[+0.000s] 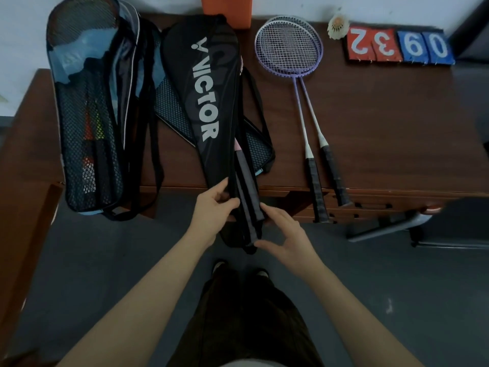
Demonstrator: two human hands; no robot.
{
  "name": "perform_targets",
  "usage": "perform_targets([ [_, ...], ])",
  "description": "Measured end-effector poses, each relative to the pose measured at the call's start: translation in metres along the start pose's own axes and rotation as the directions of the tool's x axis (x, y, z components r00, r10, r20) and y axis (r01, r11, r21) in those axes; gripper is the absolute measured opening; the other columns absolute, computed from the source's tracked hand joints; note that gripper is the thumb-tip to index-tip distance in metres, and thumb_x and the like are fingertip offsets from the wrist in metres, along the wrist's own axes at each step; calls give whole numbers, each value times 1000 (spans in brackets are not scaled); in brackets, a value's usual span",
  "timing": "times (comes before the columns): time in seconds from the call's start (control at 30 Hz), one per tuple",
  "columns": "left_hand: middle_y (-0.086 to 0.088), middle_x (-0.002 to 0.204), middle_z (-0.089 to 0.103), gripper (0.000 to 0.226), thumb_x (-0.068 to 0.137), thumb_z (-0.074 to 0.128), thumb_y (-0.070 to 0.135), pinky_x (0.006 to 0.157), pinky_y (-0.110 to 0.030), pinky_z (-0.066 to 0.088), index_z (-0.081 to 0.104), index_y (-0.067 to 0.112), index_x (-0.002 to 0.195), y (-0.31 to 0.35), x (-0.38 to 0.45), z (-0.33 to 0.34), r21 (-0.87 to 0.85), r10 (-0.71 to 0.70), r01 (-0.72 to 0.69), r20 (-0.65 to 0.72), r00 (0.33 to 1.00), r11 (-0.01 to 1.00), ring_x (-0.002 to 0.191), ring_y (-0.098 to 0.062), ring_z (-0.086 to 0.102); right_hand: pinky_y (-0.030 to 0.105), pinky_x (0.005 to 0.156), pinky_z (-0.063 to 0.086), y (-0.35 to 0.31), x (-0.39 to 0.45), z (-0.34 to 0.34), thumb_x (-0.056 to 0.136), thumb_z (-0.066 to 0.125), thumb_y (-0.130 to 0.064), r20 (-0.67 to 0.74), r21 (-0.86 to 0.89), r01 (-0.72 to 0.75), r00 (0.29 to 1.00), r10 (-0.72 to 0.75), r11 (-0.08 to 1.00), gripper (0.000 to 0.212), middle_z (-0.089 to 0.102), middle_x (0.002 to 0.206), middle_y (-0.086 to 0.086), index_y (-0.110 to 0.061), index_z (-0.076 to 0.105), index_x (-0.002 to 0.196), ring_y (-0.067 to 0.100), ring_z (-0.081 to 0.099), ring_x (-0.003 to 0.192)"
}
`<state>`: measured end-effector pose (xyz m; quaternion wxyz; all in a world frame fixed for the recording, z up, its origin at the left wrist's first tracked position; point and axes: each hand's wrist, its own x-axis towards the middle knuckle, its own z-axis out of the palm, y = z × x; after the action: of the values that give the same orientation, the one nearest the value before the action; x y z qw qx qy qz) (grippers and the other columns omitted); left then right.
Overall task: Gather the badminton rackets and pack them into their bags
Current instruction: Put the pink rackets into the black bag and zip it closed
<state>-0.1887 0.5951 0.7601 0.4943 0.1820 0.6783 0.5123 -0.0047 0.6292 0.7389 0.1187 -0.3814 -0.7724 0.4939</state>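
Our left hand (214, 207) pinches the open lower edge of the black Victor racket bag (209, 102), which lies on the brown desk (383, 123) with its narrow end hanging over the front edge, two grey racket handles (247, 197) showing at its mouth. Our right hand (284, 235) hovers just right of that mouth, thumb and fingers loosely curved, holding nothing. Right of the Victor bag lie two purple rackets (291, 46); left of it a blue mesh bag (87, 107) holds rackets
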Motion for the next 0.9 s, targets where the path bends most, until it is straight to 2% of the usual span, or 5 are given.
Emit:
perform_targets([
  [0.27,-7,113,65,48,82,66,4,87,-36,54,55,10,128,12,-8,-1,-4,38,-39,-74,997,999,102,-16,63,10,98,37,-15,12,10,78,73,-17,-242,185,46,970,0,982,57,56,121,-11,-23,50,129,-6,48,115],
  [0.47,6,84,69,39,84,62,0,75,-32,57,63,19,117,14,-7,-2,-28,36,-37,-24,999,999,83,-8,67,27,101,42,-14,12,15,90,60,-20,-218,228,57,976,-6,972,34,56,123,-8,-18,58,124,1,50,116],
  [0.63,2,77,66,39,85,59,-4,62,-23,55,63,28,107,15,-8,3,-18,75,-74,30,997,997,72,-4,66,15,95,40,-6,18,21,90,57,-8,-238,161,47,971,-8,986,29,44,120,0,-17,62,117,0,47,111],
  [0.77,-1,75,64,39,83,62,-4,60,-22,55,64,19,115,13,-7,5,96,127,-130,42,991,987,68,-4,64,13,77,48,-5,27,18,88,63,-18,-303,294,-141,924,232,945,32,56,107,-5,-20,56,119,5,60,86],
  [0.9,-8,81,65,38,83,66,12,70,-35,57,63,20,120,-1,-2,4,303,193,-196,42,980,933,77,-21,64,26,75,53,-3,34,20,85,66,-12,-199,303,-181,948,248,936,28,67,85,1,-23,60,110,9,64,80],
])
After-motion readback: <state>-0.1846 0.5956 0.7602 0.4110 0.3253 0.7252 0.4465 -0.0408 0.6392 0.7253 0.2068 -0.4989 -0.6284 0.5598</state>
